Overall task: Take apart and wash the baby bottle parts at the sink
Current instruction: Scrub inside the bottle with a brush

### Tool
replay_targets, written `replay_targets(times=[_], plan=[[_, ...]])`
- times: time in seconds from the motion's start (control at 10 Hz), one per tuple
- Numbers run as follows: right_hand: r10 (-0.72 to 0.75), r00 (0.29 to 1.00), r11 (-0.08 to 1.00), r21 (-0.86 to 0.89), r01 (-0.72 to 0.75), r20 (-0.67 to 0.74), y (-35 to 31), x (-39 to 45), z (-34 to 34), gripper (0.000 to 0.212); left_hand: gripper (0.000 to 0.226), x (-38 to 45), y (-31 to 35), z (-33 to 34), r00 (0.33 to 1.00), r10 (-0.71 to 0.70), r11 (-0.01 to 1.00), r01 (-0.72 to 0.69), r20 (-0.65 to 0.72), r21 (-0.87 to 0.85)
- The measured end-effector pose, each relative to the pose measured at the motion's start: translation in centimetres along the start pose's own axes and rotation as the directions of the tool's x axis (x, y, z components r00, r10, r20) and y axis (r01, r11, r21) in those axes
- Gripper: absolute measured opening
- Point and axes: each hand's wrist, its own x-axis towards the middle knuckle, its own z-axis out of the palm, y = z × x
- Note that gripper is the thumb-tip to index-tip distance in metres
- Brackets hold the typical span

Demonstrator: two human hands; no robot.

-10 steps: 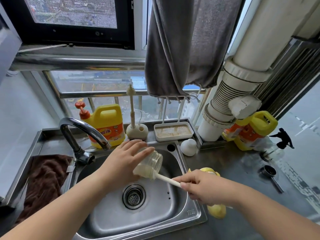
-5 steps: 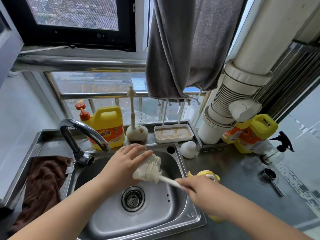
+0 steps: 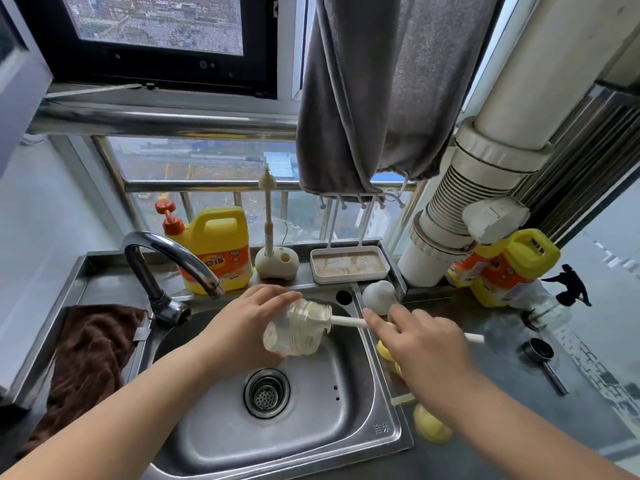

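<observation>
Pulled partly out since a moment ago, the bristly white brush [image 3: 320,315] in the right hand [image 3: 420,344] scrubs the clear ribbed bottle [image 3: 294,332], gripped by the left hand [image 3: 244,322] over the steel sink [image 3: 381,429].

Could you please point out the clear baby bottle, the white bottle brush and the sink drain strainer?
clear plastic baby bottle [image 3: 291,332], head view, on its ribbed side wall.
white long-handled bottle brush [image 3: 346,320], head view, on its handle.
round metal sink drain strainer [image 3: 266,393], head view, on its perforated centre.
</observation>
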Motion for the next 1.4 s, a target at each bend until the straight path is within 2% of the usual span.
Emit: replay_targets(times=[0.1,0.2,0.3,0.4,0.5,0.6,0.7,0.8,0.9,1.0,1.1,1.2,1.3,1.4], plan=[[0.060,0.983,0.992,0.100,-0.078,0.174,-0.8,0.3,-0.3,0.065,0.099,0.2,0.1,-0.7,1.000,0.004,0.999,-0.003,-0.030,0.037],[0.102,0.920,0.917,0.323,-0.234,0.378,-1.5,0.4,-0.3,0.029,0.096,0.3,0.3,-0.7,0.996,0.048,0.994,-0.041,-0.078,0.098],[-0.029,0.842,0.754,0.565,-0.335,0.538,-1.7,0.5,-0.3,0.024,0.096,-0.8,0.5,0.0,0.994,0.026,0.994,-0.014,-0.105,0.110],[-0.042,0.821,0.641,0.645,-0.415,0.570,-0.8,1.0,-1.1,0.025,0.098,-2.4,0.5,0.6,0.981,-0.128,0.990,0.136,-0.146,0.043],[-0.050,0.850,0.598,0.697,-0.395,0.525,0.1,1.2,-1.9,0.026,0.088,-4.1,0.5,1.1,0.952,-0.257,0.963,0.266,-0.167,0.034],[-0.087,0.854,0.581,0.723,-0.374,0.513,-0.2,0.9,-2.0,0.030,0.085,-5.8,0.9,1.0,0.860,-0.477,0.877,0.450,-0.181,-0.172],[-0.117,0.872,0.591,0.739,-0.324,0.476,-1.7,1.2,-1.9,0.030,0.084,-7.9,1.5,0.7,0.768,-0.626,0.753,0.552,-0.134,-0.358],[-0.216,0.863,0.622,0.746,-0.239,0.457,-3.9,2.2,-2.7,0.040,0.083,-11.1,2.0,0.4,0.706,-0.699,0.670,0.588,-0.116,-0.453],[-0.406,0.762,0.684,0.721,-0.113,0.504,-6.9,4.3,-2.5,0.053,0.080,-15.1,2.2,-0.3,0.675,-0.716,0.682,0.623,-0.178,-0.382],[-0.571,0.672,0.675,0.735,0.059,0.471,-10.0,6.4,-2.7,0.030,0.081,-19.0,2.3,-0.5,0.646,-0.699,0.713,0.663,-0.306,-0.228],[-0.686,0.595,0.670,0.682,0.292,0.419,-13.3,8.4,-2.9,0.033,0.085,-20.8,3.1,-0.5,0.647,-0.690,0.702,0.707,-0.325,-0.085],[-0.690,0.561,0.722,0.488,0.491,0.458,-17.6,9.4,-3.3,0.030,0.090,-21.3,3.8,0.0,0.641,-0.690,0.697,0.714,-0.336,-0.070],[-0.658,0.640,0.753,0.322,0.574,0.397,-18.7,9.5,-3.3,0.039,0.090,-21.3,4.2,0.4,0.570,-0.746,0.649,0.738,-0.343,-0.184],[-0.610,0.691,0.792,0.271,0.547,0.387,-17.8,9.4,-3.4,0.034,0.085,-20.7,4.5,0.7,0.516,-0.786,0.608,0.746,-0.341,-0.272]])
